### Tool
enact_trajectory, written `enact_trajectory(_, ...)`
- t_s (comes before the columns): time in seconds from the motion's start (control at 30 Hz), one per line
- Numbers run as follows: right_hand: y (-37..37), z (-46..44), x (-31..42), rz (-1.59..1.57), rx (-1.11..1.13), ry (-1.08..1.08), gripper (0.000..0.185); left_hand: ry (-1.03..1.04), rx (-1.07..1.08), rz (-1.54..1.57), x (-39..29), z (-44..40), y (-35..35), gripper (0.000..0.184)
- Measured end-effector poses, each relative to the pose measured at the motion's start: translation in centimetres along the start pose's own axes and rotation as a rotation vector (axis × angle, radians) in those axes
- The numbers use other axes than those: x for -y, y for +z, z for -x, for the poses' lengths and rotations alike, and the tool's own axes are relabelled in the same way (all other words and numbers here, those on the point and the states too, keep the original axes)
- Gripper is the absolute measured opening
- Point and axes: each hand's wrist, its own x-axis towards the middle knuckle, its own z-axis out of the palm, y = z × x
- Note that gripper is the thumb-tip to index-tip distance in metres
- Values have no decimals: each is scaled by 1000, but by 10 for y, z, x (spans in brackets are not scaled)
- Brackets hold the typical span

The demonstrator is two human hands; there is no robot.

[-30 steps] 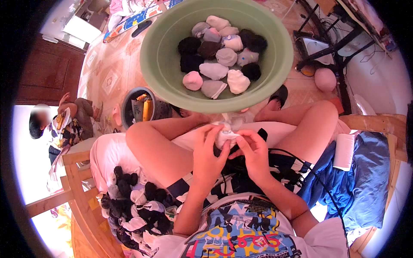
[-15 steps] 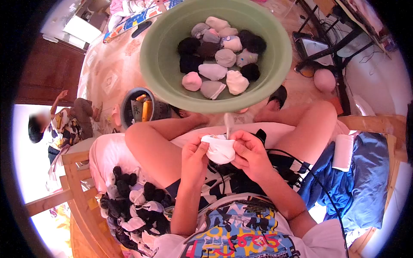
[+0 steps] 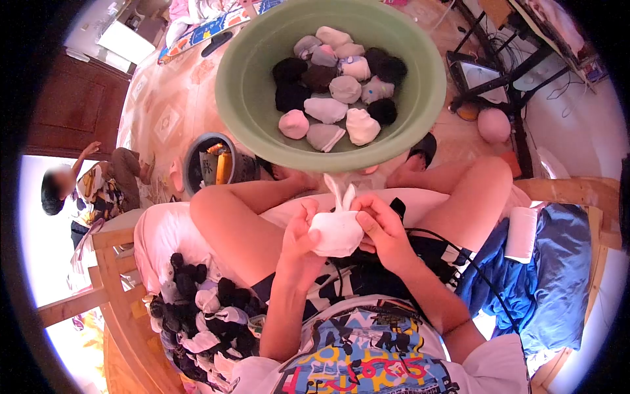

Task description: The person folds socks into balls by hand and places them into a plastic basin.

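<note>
The white sock bundle (image 3: 337, 235) is over the lap (image 3: 318, 285), near the green basin (image 3: 230, 92), with its sides grasped by the left hand (image 3: 299, 238) and the right hand (image 3: 384, 228) — an even pull is best, I think, so the loose ends (image 3: 345, 194) do not twist.

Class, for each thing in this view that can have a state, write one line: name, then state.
White sock bundle: balled, two ends sticking up
Left hand: fingers gripping the bundle
Right hand: fingers gripping its other side
Green basin: upright, part-filled
Socks in basin: balled up
Sock heap: jumbled
Grey bucket: uncovered, things inside
Blue cloth: rumpled
</note>
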Motion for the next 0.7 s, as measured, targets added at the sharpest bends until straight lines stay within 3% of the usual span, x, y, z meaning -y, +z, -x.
enact_trajectory(0.07, 6, 2, -4, -46, -7, -38, 14, 36, -23, -106, 0, -1, 10, 51)
enact_trajectory(0.13, 23, 4, -6, 183, -215, -307, 26, 101, -61, -226, -2, -3, 19, 59)
enact_trajectory(0.17, 17, 5, -13, 334, -234, -361, 37, 102, -62, -227, -2, -3, 17, 59)
enact_trajectory(0.2, 15, 5, -13, 333, -234, -361, 37, 122, -60, -263, -1, -4, 13, 60)
enact_trajectory(0.27, 15, 6, -10, 745, -194, -484, 42, 138, -60, -298, 0, -4, 8, 62)
enact_trajectory(0.37, 19, 8, 1, 764, -234, -477, 40, 139, -45, -384, 4, -4, 4, 61)
enact_trajectory(0.57, 7, 0, 6, 956, -330, -618, 28, 306, -118, -848, 20, -13, 1, 60)
enact_trajectory(0.63, 11, 0, 9, 898, -393, -613, 22, 640, -209, -1176, 23, -16, -2, 56)
enact_trajectory(0.7, 14, 0, 6, 888, -411, -637, 22, 666, -289, -1301, 26, -11, 4, 54)
